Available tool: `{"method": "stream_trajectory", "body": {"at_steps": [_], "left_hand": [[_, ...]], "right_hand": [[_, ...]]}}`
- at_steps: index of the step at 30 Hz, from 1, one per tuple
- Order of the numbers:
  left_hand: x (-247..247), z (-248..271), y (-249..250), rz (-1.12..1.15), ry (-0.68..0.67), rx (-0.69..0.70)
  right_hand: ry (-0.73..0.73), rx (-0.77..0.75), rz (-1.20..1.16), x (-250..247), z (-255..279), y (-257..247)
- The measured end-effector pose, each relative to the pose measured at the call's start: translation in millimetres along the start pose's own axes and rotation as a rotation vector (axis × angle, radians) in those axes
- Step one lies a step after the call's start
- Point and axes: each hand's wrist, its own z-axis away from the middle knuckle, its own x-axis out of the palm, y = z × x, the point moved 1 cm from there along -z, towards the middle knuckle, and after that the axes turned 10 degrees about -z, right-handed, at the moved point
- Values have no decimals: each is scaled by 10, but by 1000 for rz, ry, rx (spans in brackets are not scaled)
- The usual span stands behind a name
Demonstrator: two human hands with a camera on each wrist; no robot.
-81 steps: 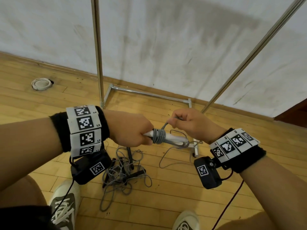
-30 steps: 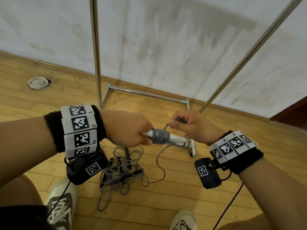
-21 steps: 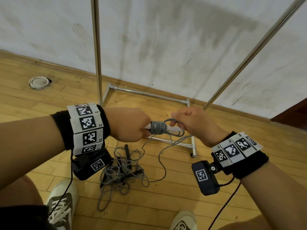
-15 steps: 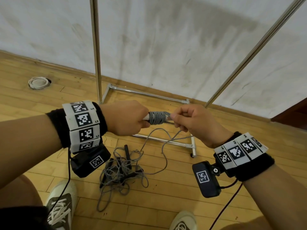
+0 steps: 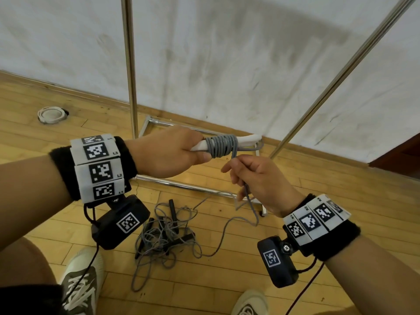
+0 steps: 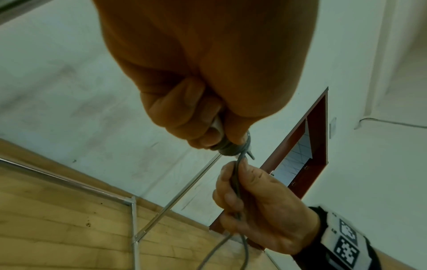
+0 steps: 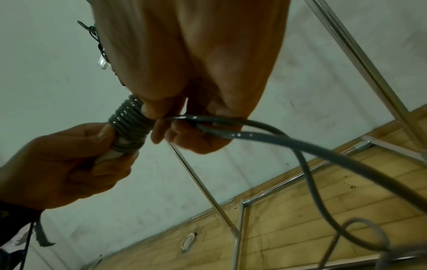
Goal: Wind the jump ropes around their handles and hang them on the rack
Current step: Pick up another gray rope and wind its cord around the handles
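Head view: behind the fingers stands the chrome rack point(image 5: 129, 64), its base rail point(image 5: 181, 185) on the wood floor; below them lies a tangle of more jump ropes point(image 5: 163, 237) with black handles. The left hand point(image 5: 168, 153) is clenched round the white handle point(image 5: 246, 139), a tight grey coil point(image 5: 221, 146) just past its knuckles. The right hand point(image 5: 261, 180), directly beneath, pinches the loose grey cord point(image 5: 246, 196). Light, limp and probably slick, it likely needs tension; the trailing slack may snag the pile.
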Motion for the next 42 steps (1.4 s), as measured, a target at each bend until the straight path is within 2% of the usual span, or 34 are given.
{"method": "stream_trajectory", "body": {"at_steps": [6, 14, 16, 18, 19, 22, 23, 28, 33, 35, 37, 39, 42], "left_hand": [[-20, 76, 56, 104, -76, 68], [-66, 160, 128, 134, -203, 134], [-68, 166, 142, 119, -231, 131], [-72, 174, 143, 115, -254, 136], [-65, 181, 147, 102, -277, 144], [15, 200, 171, 23, -384, 153], [51, 198, 176, -13, -412, 148], [168, 154, 151, -134, -475, 136], [230, 92, 54, -210, -468, 80], [215, 60, 22, -235, -422, 63], [186, 33, -9, -260, -371, 51], [156, 2, -36, -271, -322, 34], [120, -50, -67, -285, -219, -7]], "right_hand": [[-153, -78, 140, -88, -2, 29], [-253, -121, 179, -146, -26, 27], [-226, -40, 211, -166, -20, 80], [-161, 38, 318, -213, -24, 152], [-166, 19, 399, -241, -30, 148], [-354, -152, 654, -241, -131, 102], [-366, -146, 677, -253, -154, 95], [-229, -66, 860, -361, -179, 157], [-140, -77, 604, -339, -193, 36], [-87, -98, 540, -309, -193, -51], [-22, -41, 381, -289, -204, -119], [4, 28, 207, -264, -202, -182], [19, 38, 91, -229, -171, -247]]}}
